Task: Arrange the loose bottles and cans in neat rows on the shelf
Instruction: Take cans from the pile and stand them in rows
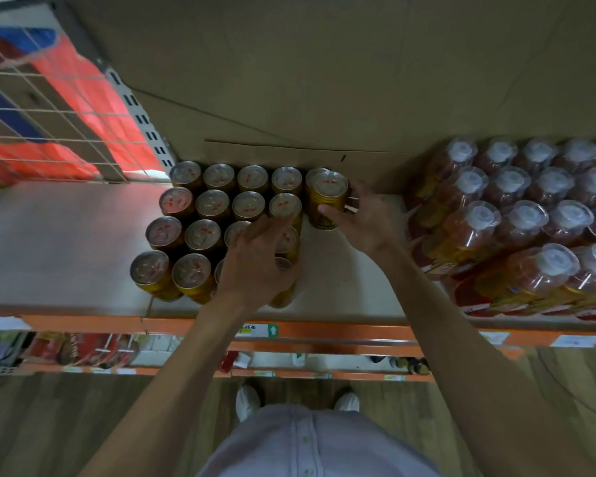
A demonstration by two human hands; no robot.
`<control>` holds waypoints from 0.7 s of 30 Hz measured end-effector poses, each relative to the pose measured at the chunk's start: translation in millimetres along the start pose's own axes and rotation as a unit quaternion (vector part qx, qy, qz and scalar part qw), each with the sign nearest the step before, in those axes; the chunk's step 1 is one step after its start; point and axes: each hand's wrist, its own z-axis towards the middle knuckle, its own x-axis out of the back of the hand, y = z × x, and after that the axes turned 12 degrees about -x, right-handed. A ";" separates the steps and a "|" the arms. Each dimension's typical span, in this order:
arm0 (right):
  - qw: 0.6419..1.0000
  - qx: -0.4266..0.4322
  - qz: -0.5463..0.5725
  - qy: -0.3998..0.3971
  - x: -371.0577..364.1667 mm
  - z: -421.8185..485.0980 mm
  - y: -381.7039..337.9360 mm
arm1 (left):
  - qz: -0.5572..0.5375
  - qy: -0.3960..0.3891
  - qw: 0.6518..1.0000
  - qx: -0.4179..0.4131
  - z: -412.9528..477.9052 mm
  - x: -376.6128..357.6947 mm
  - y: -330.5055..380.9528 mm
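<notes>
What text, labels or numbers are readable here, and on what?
No words or numbers readable.
shelf-edge label: white up arrow on green; print blurred.
can in right hand: print blurred.
bottle packs: labels blurred.
price tags: too small.

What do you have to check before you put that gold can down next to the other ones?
1. Right hand grips the gold can round its side: ok.
2. Gold can is upright, lid up: ok.
3. Bare shelf beside the rows of cans for it to stand on: ok.
4. Left hand rests on the rows of cans to steady them: ok.
5. Wrapped bottles stand apart from that bare spot: ok.
6. Gold can's bottom already down on the shelf: cannot tell.
</notes>
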 end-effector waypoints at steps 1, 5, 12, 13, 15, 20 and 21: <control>1.000 -0.004 0.012 -0.009 -5.6 1.3 3.6 | -0.002 -0.001 1.000 0.004 -3.2 -0.8 0.1; 0.999 -0.005 0.040 -0.036 -29.4 2.2 30.2 | -0.006 0.016 1.000 0.012 -13.5 1.3 1.9; 0.998 -0.026 0.047 -0.033 -40.1 2.4 43.1 | -0.001 0.006 0.999 0.037 -20.1 3.0 5.8; 0.998 -0.028 0.049 -0.034 -40.8 2.8 44.6 | -0.003 0.005 0.999 0.039 -20.3 2.3 7.7; 0.997 -0.034 0.050 -0.039 -40.1 2.5 44.6 | -0.009 0.002 0.999 0.038 -20.5 0.2 10.9; 0.997 -0.072 -0.001 -0.038 -31.3 -16.1 31.1 | -0.028 0.003 1.000 0.004 -28.1 4.4 22.9; 0.996 -0.076 -0.016 -0.038 -27.8 -28.0 27.9 | -0.042 0.009 0.999 -0.001 -33.8 9.2 27.8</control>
